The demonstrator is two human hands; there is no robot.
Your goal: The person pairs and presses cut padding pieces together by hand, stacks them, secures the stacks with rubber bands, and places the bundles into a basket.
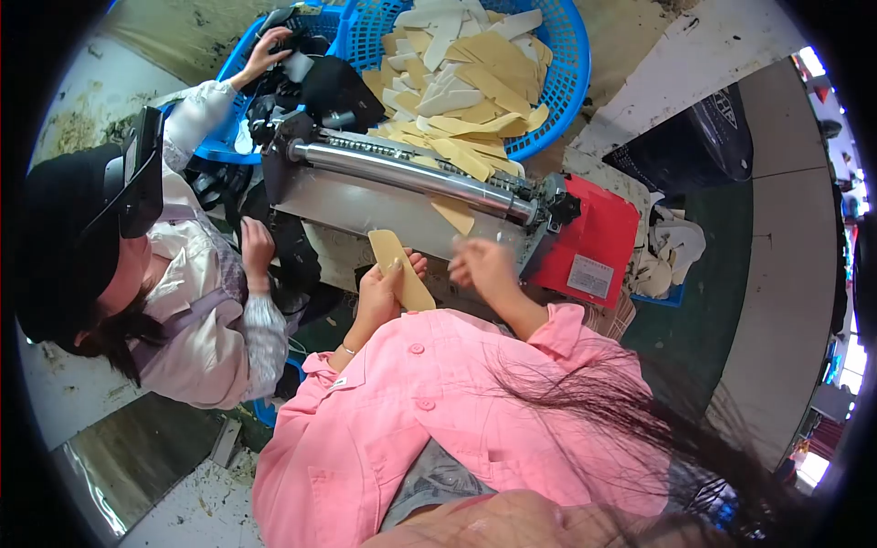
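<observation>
My left hand [377, 297] is closed around a tan insole-shaped piece [391, 253], with the thumb lying on its upper face. My right hand [484, 267] is a little smeared by motion; its fingers look apart and I see nothing in them. Just beyond those fingertips, another tan piece [451, 216] sticks out from under the steel roller [411, 175] of a machine, over its metal feed plate [352, 206]. The roller hides the far end of that piece.
Behind the machine, a blue basket [583, 68] holds many tan and white pieces. A co-worker [196, 301] at left reaches into another blue basket [212, 146] with black items. A red panel [594, 239] adjoins the machine's right end; a bin of white pieces [674, 245] stands beyond.
</observation>
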